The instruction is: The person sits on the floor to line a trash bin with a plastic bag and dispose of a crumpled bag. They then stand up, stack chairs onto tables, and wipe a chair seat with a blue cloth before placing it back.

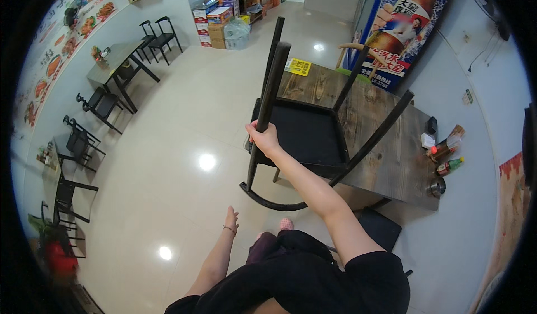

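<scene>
While the right arm stretches forward and up, nearly straight, the right hand [264, 138] has its fingers [256, 128] clenched round a black leg of the upturned chair [305, 132], whose seat lies face down on the wooden table [391, 157] just beyond the fingers. The left hand [231, 219] hangs low beside the body, fingers loose and extended, holding nothing, well apart from the chair. Sauce bottles [446, 149] stand at the table's far right edge.
</scene>
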Demonstrator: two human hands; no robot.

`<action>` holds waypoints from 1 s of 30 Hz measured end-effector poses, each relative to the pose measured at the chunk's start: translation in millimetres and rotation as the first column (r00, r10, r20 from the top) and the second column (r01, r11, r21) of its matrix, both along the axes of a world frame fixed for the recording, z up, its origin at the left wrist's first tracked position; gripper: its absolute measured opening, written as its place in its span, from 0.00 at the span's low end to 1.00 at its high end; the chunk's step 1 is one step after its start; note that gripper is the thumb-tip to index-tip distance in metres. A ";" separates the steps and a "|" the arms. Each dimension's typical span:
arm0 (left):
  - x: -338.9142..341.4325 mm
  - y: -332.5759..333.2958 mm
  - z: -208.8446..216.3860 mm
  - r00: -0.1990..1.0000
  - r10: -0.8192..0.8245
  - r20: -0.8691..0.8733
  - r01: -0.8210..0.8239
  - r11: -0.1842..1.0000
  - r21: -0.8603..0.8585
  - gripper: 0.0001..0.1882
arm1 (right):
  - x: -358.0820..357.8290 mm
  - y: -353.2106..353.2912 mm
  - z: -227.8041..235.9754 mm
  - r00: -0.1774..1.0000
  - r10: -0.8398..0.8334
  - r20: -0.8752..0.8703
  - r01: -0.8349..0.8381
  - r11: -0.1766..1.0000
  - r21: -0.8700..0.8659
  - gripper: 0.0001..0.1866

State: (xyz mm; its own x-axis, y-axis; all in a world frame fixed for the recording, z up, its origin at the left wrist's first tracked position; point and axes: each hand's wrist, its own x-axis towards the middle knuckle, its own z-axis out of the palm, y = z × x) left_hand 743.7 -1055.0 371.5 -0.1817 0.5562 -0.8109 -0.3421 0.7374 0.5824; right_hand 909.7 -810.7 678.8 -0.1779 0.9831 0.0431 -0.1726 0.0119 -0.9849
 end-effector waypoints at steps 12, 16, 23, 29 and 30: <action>-89.4 -210.6 20.3 0.975 0.181 -0.129 -0.218 0.894 -0.391 0.38 | -32.0 20.3 -88.0 0.970 0.013 0.243 -0.008 1.000 -0.020 0.10; -112.1 -233.4 31.0 0.972 0.182 -0.151 -0.231 0.870 -0.436 0.36 | -42.7 15.2 -100.1 0.967 0.014 0.256 -0.014 1.000 0.000 0.12; -121.5 -150.1 41.0 0.970 0.021 -0.243 -0.106 0.933 -0.344 0.30 | -32.6 30.8 -109.1 0.870 -0.039 0.491 0.034 0.999 0.020 0.28; -63.7 -65.7 44.9 0.902 -0.371 -0.222 0.290 0.900 -0.326 0.30 | 88.1 -48.1 -140.9 0.779 0.286 0.558 -0.260 0.957 -0.128 0.25; -52.3 -58.2 38.3 0.860 -0.425 -0.284 0.317 0.879 -0.356 0.26 | 125.8 -68.9 -157.7 0.781 0.268 0.564 -0.227 0.963 -0.142 0.21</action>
State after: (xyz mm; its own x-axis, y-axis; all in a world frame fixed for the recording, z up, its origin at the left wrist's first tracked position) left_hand 691.4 -1113.2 409.8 -0.3049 0.3912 -0.8683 0.1731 0.9193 0.3534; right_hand 1035.5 -879.6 521.2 -0.3877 0.8988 -0.2047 0.4348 -0.0176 -0.9004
